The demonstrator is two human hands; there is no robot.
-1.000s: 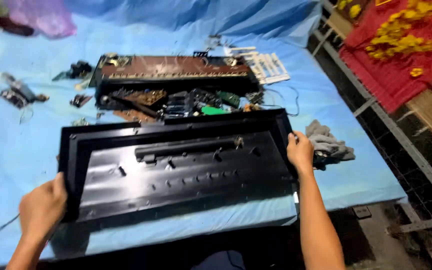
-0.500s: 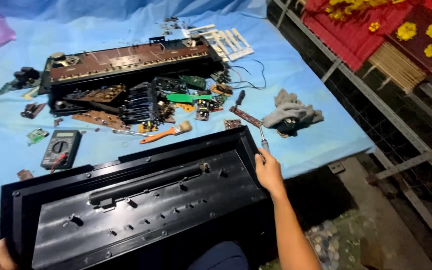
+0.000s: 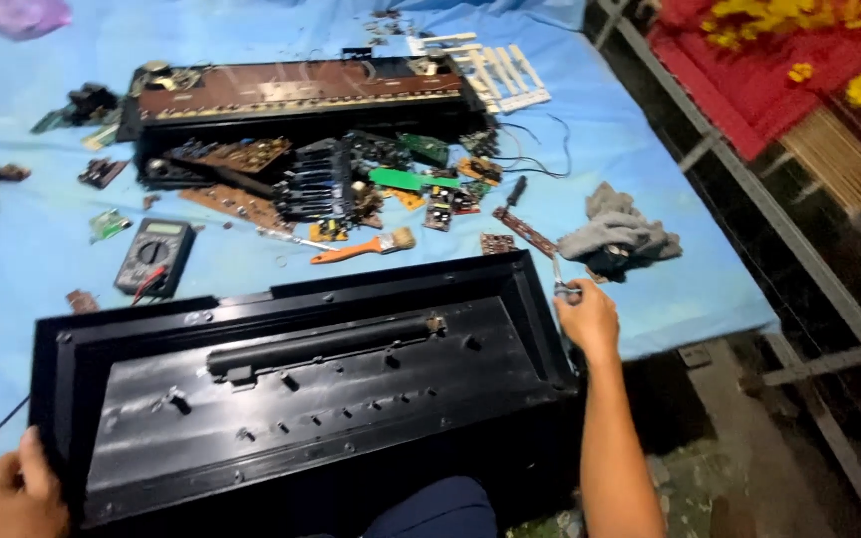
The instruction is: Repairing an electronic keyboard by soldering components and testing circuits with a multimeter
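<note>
A large black plastic casing panel (image 3: 311, 389), inner side up, lies tilted over the near edge of the blue-covered table (image 3: 42, 259). My left hand (image 3: 7, 493) grips its near left corner. My right hand (image 3: 585, 319) holds its far right corner, and a small metal tool tip sticks up from that fist. Beyond the panel lies an opened keyboard chassis (image 3: 301, 95) with brown circuit boards, surrounded by loose green boards and parts (image 3: 391, 179).
A black multimeter (image 3: 154, 256) with red lead lies left of centre. An orange-handled brush (image 3: 363, 246) and a grey rag (image 3: 618, 234) lie near the panel's far edge. White key strips (image 3: 505, 75) rest at the back. A metal frame and red patterned cloth (image 3: 779, 70) are at right.
The panel has come toward me and off the table's near edge, uncovering the multimeter, brush and boards. Both hands stay on its corners.
</note>
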